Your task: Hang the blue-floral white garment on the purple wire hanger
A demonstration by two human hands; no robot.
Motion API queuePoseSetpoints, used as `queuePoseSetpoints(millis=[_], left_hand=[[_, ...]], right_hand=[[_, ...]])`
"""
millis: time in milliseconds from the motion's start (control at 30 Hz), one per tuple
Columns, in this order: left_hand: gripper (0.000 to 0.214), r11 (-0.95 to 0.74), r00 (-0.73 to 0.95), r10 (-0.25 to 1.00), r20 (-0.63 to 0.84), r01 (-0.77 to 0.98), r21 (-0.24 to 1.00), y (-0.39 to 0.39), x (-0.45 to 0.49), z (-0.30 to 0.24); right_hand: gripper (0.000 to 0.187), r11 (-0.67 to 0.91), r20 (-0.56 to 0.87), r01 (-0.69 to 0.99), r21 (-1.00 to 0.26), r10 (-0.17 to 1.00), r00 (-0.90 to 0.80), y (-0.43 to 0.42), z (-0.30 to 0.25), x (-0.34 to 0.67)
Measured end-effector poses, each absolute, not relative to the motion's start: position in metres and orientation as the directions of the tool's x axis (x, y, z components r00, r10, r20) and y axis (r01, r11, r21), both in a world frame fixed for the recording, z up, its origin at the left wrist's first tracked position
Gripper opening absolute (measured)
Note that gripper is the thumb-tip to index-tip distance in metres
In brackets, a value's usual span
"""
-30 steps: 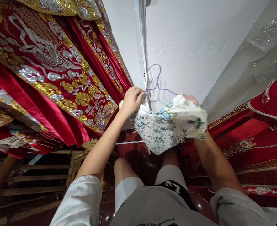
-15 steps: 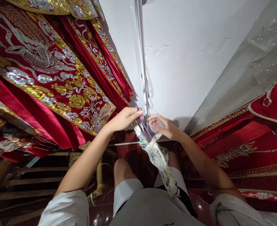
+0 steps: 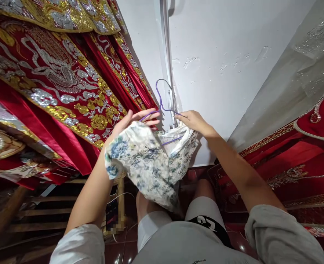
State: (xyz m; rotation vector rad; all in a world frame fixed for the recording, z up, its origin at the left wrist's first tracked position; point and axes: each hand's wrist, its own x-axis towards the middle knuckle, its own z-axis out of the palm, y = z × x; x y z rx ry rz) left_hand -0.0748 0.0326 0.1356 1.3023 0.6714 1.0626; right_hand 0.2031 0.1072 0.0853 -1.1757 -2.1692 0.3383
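Observation:
A purple wire clothes hanger [image 3: 161, 101] stands hook upward in front of me, its lower bar showing through the neckline of a garment. The garment [image 3: 148, 161] is white with a blue and green floral pattern and hangs from the hanger over my lap. My left hand [image 3: 141, 119] has its fingers stretched out and apart; the hanger's left arm crosses in front of them, and cloth covers part of the palm and wrist. With thumb and fingers closed, my right hand [image 3: 192, 120] pinches the hanger's right arm by the garment's white edge.
Red cloth [image 3: 76, 91] with gold and silver sequin embroidery hangs at the left. Another red embroidered cloth [image 3: 283, 172] is close at the right. Ahead is a white wall [image 3: 211, 44] with a vertical metal strip [image 3: 164, 44]. A wooden slatted piece [image 3: 43, 212] stands lower left, with a phone [image 3: 112, 214] nearby.
The bunched garment has been spread open along the hanger, which has turned broadside with its hook up. My left hand has opened and moved left; my right hand has closed on the hanger's arm.

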Motion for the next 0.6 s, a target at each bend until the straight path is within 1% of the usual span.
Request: queuePoseSetpoints(millis=[67, 133, 167, 233, 300, 367, 467, 600], left_hand=[[0.070, -0.006, 0.314, 0.941, 0.127, -0.358, 0.934, 0.033, -0.084, 0.128], [0.075, -0.042, 0.192, 0.970, 0.148, -0.467, 0.883, 0.036, -0.091, 0.111], [0.073, -0.084, 0.123, 0.978, 0.168, -0.509, 0.857, 0.038, -0.093, 0.100], [0.064, -0.176, -0.006, 0.978, 0.210, -0.566, 0.805, 0.040, -0.094, 0.077], [0.057, -0.238, -0.090, 0.969, 0.232, -0.606, 0.759, 0.040, -0.092, 0.055], [0.055, -0.252, -0.115, 0.966, 0.233, -0.633, 0.732, 0.037, -0.089, 0.038], [0.056, -0.232, -0.117, 0.972, 0.205, -0.641, 0.732, 0.032, -0.086, 0.023], [0.056, -0.124, -0.134, 0.990, 0.051, -0.620, 0.774, 0.033, -0.089, 0.006]], right_hand=[[0.055, 0.523, 0.337, 0.706, -0.478, 0.851, -0.402, 0.113, 0.098, 0.213], [0.056, 0.488, 0.299, 0.747, -0.452, 0.871, -0.389, 0.115, 0.108, 0.220], [0.055, 0.478, 0.295, 0.764, -0.434, 0.877, -0.380, 0.114, 0.112, 0.222], [0.054, 0.470, 0.304, 0.791, -0.392, 0.878, -0.371, 0.111, 0.119, 0.224], [0.053, 0.479, 0.310, 0.807, -0.346, 0.870, -0.384, 0.106, 0.125, 0.221], [0.054, 0.489, 0.297, 0.818, -0.304, 0.864, -0.406, 0.103, 0.130, 0.216], [0.055, 0.479, 0.268, 0.836, -0.267, 0.870, -0.413, 0.107, 0.133, 0.215], [0.051, 0.408, 0.257, 0.862, -0.301, 0.905, -0.339, 0.118, 0.124, 0.233]])
